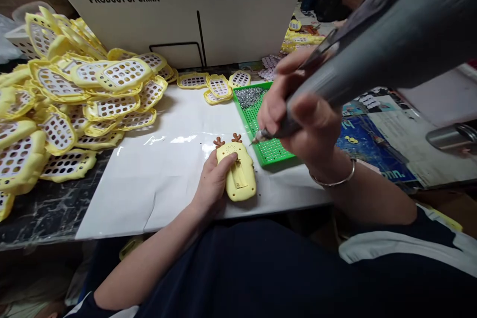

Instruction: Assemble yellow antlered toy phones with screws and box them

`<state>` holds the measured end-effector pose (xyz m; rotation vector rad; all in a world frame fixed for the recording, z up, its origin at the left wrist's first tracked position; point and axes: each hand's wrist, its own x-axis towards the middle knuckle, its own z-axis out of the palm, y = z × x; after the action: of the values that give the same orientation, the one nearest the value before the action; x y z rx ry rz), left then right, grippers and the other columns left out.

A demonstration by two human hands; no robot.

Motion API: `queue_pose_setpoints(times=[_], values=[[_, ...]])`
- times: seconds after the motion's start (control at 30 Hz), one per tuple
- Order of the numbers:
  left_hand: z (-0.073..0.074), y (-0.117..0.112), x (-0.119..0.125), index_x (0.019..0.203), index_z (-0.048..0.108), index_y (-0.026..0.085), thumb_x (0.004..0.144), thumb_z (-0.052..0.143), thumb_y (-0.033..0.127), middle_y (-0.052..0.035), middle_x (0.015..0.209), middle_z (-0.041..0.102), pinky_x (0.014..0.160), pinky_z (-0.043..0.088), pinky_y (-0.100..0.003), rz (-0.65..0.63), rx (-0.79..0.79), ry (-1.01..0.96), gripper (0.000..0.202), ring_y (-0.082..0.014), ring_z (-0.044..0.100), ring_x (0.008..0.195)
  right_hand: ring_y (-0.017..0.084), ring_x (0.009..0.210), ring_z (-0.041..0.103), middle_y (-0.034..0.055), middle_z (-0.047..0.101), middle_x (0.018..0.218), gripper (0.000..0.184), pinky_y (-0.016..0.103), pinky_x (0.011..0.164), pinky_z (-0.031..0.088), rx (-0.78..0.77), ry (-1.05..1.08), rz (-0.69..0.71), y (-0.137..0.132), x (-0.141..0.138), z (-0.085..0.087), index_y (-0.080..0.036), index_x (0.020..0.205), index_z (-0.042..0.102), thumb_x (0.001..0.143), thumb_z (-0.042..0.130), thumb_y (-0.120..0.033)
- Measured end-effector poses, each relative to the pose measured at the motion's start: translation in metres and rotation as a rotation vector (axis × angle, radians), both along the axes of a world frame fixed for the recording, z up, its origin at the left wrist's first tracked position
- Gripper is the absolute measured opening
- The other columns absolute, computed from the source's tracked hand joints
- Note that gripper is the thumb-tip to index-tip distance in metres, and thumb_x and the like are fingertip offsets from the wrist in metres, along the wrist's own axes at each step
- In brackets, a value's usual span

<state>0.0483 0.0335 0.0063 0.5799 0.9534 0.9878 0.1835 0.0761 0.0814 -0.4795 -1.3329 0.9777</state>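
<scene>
My left hand (pixel 214 181) rests on a yellow toy case with brown antlers (pixel 238 171), fingers wrapped over its left edge, holding it face down on the white sheet (pixel 149 169). My right hand (pixel 298 114) is closed around a grey electric screwdriver (pixel 372 44). The driver's tip (pixel 258 136) sits just over the green perforated screw tray (pixel 274 151), a little right of the toy's antlers. A heap of small metal screws (pixel 249 97) lies at the tray's far end. A metal bangle (pixel 335 179) circles my right wrist.
A large pile of yellow keypad frames (pixel 67 104) fills the left side. A few more frames (pixel 218 87) lie behind the tray. A white printed carton (pixel 179 5) stands at the back. Printed sheets (pixel 372 139) and a metal cylinder (pixel 450 136) lie on the right.
</scene>
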Motion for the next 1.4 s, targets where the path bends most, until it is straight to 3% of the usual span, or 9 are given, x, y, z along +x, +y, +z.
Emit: queue_pose_setpoints(times=[0.13, 0.27, 0.57, 0.8, 1.0, 1.17, 1.3, 1.4], values=[[0.004, 0.000, -0.003, 0.100, 0.055, 0.018, 0.069, 0.071, 0.032, -0.0014, 0.079, 0.068, 0.062, 0.052, -0.029, -0.028, -0.039, -0.005, 0.037, -0.0175, 0.065, 0.066, 0.009, 0.042, 0.043, -0.0082, 0.044, 0.055, 0.021, 0.025, 0.043, 0.036, 0.036, 0.058, -0.287, 0.035, 0.012, -0.008, -0.026, 0.086, 0.057, 0.074, 0.071, -0.036], [0.005, -0.002, -0.004, 0.102, 0.054, 0.018, 0.070, 0.071, 0.032, -0.0027, 0.081, 0.068, 0.061, 0.053, -0.030, -0.053, -0.074, -0.040, 0.038, -0.0184, 0.067, 0.067, 0.009, 0.038, 0.041, -0.0090, 0.043, 0.050, 0.028, 0.026, 0.040, 0.032, -0.065, 0.099, -0.395, 0.068, 0.021, -0.030, -0.027, 0.079, 0.056, 0.067, 0.075, -0.044], [0.005, -0.002, -0.005, 0.103, 0.055, 0.019, 0.072, 0.070, 0.032, -0.0028, 0.081, 0.069, 0.060, 0.054, -0.030, -0.081, -0.099, -0.048, 0.037, -0.0174, 0.066, 0.063, 0.008, 0.038, 0.043, -0.0093, 0.043, 0.050, 0.037, 0.026, 0.040, 0.035, -0.067, 0.033, -0.412, 0.086, 0.028, -0.050, -0.028, 0.082, 0.054, 0.065, 0.074, -0.054], [0.004, -0.003, -0.005, 0.104, 0.054, 0.019, 0.071, 0.070, 0.033, -0.0030, 0.081, 0.069, 0.062, 0.055, -0.032, -0.084, -0.091, -0.042, 0.040, -0.0188, 0.067, 0.064, 0.009, 0.039, 0.043, -0.0100, 0.042, 0.051, 0.042, 0.028, 0.042, 0.037, -0.118, 0.000, -0.476, 0.089, 0.030, -0.054, -0.029, 0.082, 0.052, 0.062, 0.073, -0.060], [0.002, -0.004, -0.005, 0.103, 0.054, 0.019, 0.071, 0.071, 0.032, -0.0023, 0.085, 0.067, 0.065, 0.054, -0.031, -0.087, -0.036, -0.050, 0.039, -0.0186, 0.066, 0.069, 0.009, 0.040, 0.039, -0.0095, 0.042, 0.051, 0.038, 0.027, 0.041, 0.033, -0.067, 0.097, -0.433, 0.076, 0.024, -0.027, -0.030, 0.078, 0.054, 0.057, 0.077, -0.051], [-0.003, -0.004, -0.004, 0.101, 0.054, 0.019, 0.070, 0.073, 0.030, -0.0002, 0.084, 0.065, 0.069, 0.053, -0.031, -0.081, 0.020, -0.047, 0.038, -0.0173, 0.065, 0.073, 0.010, 0.042, 0.038, -0.0073, 0.038, 0.054, 0.028, 0.028, 0.044, 0.035, -0.072, 0.083, -0.335, 0.031, 0.000, 0.004, -0.028, 0.083, 0.050, 0.071, 0.069, -0.046], [-0.007, -0.003, -0.003, 0.102, 0.054, 0.020, 0.070, 0.072, 0.029, 0.0008, 0.084, 0.065, 0.072, 0.052, -0.031, -0.080, 0.073, -0.057, 0.037, -0.0165, 0.063, 0.074, 0.011, 0.040, 0.040, -0.0066, 0.036, 0.055, 0.035, 0.029, 0.041, 0.036, -0.112, 0.005, -0.234, -0.003, -0.023, 0.008, -0.031, 0.089, 0.049, 0.071, 0.065, -0.056], [-0.008, -0.004, -0.003, 0.102, 0.054, 0.021, 0.071, 0.070, 0.029, 0.0006, 0.086, 0.065, 0.076, 0.050, -0.030, -0.071, 0.118, -0.052, 0.036, -0.0164, 0.062, 0.078, 0.011, 0.038, 0.040, -0.0069, 0.037, 0.057, 0.036, 0.028, 0.039, 0.036, -0.146, -0.002, -0.185, -0.012, -0.033, 0.003, -0.032, 0.090, 0.049, 0.070, 0.067, -0.055]])
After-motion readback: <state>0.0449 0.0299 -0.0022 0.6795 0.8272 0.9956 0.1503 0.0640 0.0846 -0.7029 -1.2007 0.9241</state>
